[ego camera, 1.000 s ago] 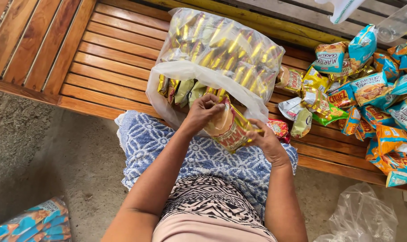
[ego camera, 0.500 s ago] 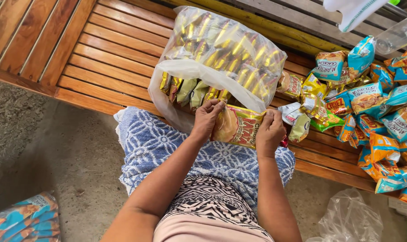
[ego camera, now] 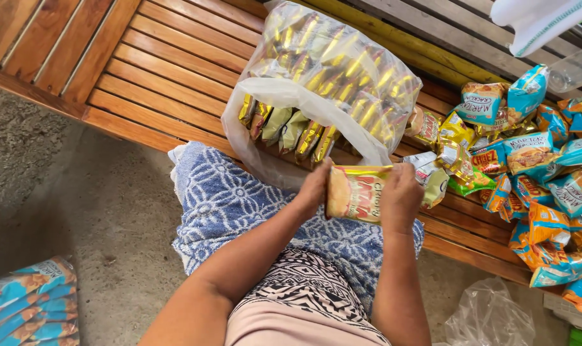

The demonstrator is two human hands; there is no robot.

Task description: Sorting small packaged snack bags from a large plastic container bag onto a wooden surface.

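Note:
A small yellow snack packet (ego camera: 357, 192) is held flat between both my hands, just above my lap. My left hand (ego camera: 315, 187) grips its left end and my right hand (ego camera: 400, 195) grips its right end. Right behind it, a big clear plastic bag (ego camera: 284, 96) lies open on the wooden slat bench (ego camera: 169, 70), stuffed with rows of gold and yellow snack packets (ego camera: 291, 131). The bag's mouth faces my hands. A blue patterned cloth (ego camera: 230, 205) covers my lap beneath the packet.
A loose heap of orange and blue snack packets (ego camera: 547, 179) spreads over the bench at right. An empty crumpled clear bag (ego camera: 489, 317) lies on the concrete floor at lower right. Another pack of blue and orange packets (ego camera: 28, 307) sits at lower left.
My hands have lifted the yellow packet out from the bag's mouth and turned it flat, holding it by both ends. The view has shifted a little to the right.

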